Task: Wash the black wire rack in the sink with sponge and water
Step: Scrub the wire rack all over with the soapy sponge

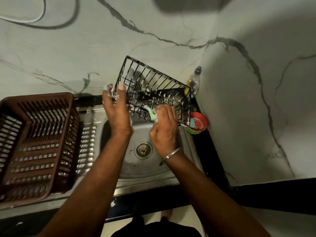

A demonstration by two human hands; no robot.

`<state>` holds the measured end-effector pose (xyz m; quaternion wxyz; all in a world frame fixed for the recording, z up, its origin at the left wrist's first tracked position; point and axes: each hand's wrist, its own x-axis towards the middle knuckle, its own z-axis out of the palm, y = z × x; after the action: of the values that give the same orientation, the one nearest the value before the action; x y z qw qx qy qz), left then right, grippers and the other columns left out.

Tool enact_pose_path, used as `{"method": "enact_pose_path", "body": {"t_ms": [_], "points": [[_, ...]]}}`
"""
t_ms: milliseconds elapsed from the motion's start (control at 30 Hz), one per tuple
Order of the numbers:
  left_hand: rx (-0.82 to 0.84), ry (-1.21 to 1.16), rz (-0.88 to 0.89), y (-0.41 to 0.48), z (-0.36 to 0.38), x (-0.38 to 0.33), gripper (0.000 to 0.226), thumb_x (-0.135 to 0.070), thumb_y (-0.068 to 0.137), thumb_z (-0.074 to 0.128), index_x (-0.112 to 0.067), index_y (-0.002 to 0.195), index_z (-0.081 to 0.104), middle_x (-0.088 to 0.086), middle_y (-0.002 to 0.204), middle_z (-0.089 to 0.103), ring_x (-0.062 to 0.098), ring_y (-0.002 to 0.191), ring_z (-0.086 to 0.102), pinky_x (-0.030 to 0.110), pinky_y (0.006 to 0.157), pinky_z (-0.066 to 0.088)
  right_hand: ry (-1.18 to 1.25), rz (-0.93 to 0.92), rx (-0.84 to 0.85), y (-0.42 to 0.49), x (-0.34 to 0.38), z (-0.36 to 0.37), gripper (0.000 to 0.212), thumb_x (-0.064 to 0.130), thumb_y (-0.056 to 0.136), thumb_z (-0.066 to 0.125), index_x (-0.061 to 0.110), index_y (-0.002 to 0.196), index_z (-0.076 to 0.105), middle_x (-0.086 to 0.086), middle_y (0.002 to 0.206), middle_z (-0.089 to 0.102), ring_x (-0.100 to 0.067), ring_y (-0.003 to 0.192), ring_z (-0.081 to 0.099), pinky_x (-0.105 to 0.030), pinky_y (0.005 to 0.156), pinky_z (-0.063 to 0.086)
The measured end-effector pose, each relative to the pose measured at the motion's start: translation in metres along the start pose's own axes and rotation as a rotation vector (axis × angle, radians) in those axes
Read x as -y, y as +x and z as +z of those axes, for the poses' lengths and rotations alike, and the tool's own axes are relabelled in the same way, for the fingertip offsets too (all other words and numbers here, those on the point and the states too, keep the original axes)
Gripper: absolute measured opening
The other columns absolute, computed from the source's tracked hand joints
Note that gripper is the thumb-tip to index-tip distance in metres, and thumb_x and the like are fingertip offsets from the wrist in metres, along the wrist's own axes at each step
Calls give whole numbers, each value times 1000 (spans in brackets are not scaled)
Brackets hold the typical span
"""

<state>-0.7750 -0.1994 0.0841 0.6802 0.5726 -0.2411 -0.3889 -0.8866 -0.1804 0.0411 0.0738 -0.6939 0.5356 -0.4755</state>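
Note:
The black wire rack [153, 86] is tilted up over the back of the steel sink [130, 166], with white foam on its wires. My left hand [116, 108] grips the rack's left edge, thumb over the wires and foam on the fingers. My right hand [164, 127] holds a green sponge [152, 114] against the rack's lower front wires. A metal bangle sits on my right wrist.
A brown plastic basket [34, 142] stands on the drainboard at the left. A clear bottle [195, 79] and a red-and-green tub [198, 123] sit in the right corner by the marble wall. The drain [143, 149] is in the middle of the basin.

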Motion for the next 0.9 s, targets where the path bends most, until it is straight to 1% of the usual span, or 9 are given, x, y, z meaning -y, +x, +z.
{"method": "enact_pose_path", "body": {"t_ms": [67, 133, 200, 267, 400, 500, 600, 733, 900], "points": [[10, 47, -70, -15, 9, 15, 109, -66, 87, 76, -45, 167, 6, 5, 179, 8, 31, 156, 31, 56, 121, 38, -41, -9, -23, 8, 12, 4, 20, 2, 82, 49, 6, 97, 61, -12, 99, 61, -29, 92, 54, -41, 79, 46], [5, -5, -173, -19, 11, 23, 125, -48, 87, 86, -48, 166, -11, 14, 177, 13, 33, 149, 44, 54, 114, 48, -46, -66, -7, 11, 22, 5, 13, 12, 92, 49, 8, 95, 61, -11, 97, 61, -27, 89, 52, -38, 77, 40], [-6, -154, -271, -6, 9, 23, 123, -31, 86, 89, -47, 167, -2, 19, 158, 43, 30, 120, 69, 52, 94, 62, -3, -127, 39, 9, 21, 3, 19, 14, 95, 48, 6, 96, 65, -11, 99, 64, -27, 90, 56, -36, 78, 43], [-24, -193, -280, 6, 0, 20, 114, -25, 82, 90, -41, 166, 15, 13, 148, 52, 26, 111, 71, 47, 82, 63, 89, -152, 106, 6, 7, -3, 16, 3, 94, 55, 4, 101, 70, -10, 103, 65, -25, 94, 60, -37, 78, 52], [-74, -160, -173, 16, -1, 8, 63, -22, 89, 83, -37, 135, 44, -4, 135, 54, 25, 124, 61, 51, 98, 56, 157, -134, 208, -8, -13, -8, 29, -14, 85, 61, 4, 103, 73, -7, 104, 65, -23, 94, 62, -41, 77, 54], [-89, -222, -156, 22, 3, 2, 47, -35, 86, 83, -47, 116, 50, 3, 142, 57, 32, 127, 63, 58, 108, 53, 244, -58, 262, -27, -5, -4, 26, -10, 90, 59, 3, 109, 72, -7, 108, 65, -23, 96, 63, -41, 83, 54], [-79, -226, -130, 24, 1, 0, 47, -44, 84, 80, -49, 120, 50, 7, 147, 56, 32, 127, 64, 56, 106, 56, 278, 2, 273, -34, -12, -5, 21, 0, 93, 60, 4, 108, 73, -6, 106, 68, -24, 95, 65, -44, 82, 55], [-67, -246, -114, 19, 5, 2, 65, -45, 92, 74, -25, 147, 45, 8, 138, 62, 29, 122, 65, 58, 107, 54, 287, 65, 187, -22, 9, 0, 21, 0, 92, 64, 3, 108, 77, -7, 105, 72, -23, 94, 69, -43, 80, 57], [-61, -280, -166, 22, 0, -3, 89, -54, 91, 76, -29, 162, 30, 5, 149, 53, 30, 130, 62, 57, 104, 55, 274, -67, 189, -30, -7, -12, 23, -9, 90, 66, -1, 108, 77, -10, 110, 70, -23, 99, 68, -43, 86, 57]]}}
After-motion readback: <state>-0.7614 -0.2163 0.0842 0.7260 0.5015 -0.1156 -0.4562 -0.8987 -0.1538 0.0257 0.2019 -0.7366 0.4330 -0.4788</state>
